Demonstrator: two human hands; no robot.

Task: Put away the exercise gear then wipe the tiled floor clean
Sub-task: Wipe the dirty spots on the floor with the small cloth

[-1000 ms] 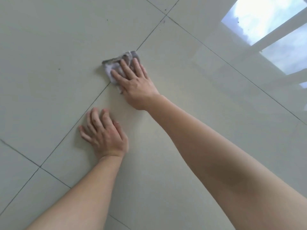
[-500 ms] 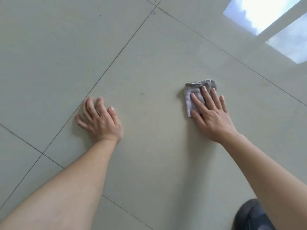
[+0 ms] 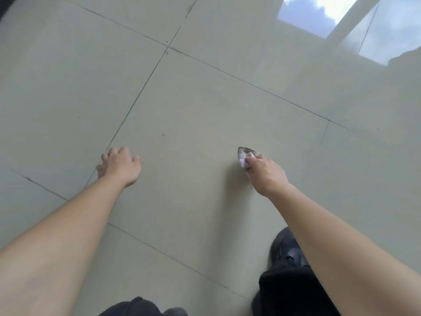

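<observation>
Since half a second ago, the right hand (image 3: 265,173) has gone from pressing flat on the cloth (image 3: 246,156) to gathering it up: I now see the fingers curled around the grey-and-white rag, bunched so that only its far end sticks out past the knuckles. Whether the cloth touches the tiled floor (image 3: 205,110) or sits just above it, I cannot tell from this angle. Over the same time the left hand (image 3: 120,166) has changed too; it was spread flat on the tile and is now loosely curled with nothing in it, fingertips pointing down at the floor beside a grout line, and I cannot tell if they make contact. Both hands look farther from the camera than before, and the two are well apart on the same large pale tile. A small dark speck (image 3: 163,135) lies on that tile, ahead of and between the hands. Grout lines cross at a junction farther up, with a few more specks around it. At the upper right the glossy floor carries a bright window reflection (image 3: 319,14) of sky, split by a pale bar. Near the lower right, under my right forearm, I see a dark shoe (image 3: 289,249) and dark trouser cloth (image 3: 293,293); more dark fabric shows at the bottom edge. No containers appear anywhere in view.
</observation>
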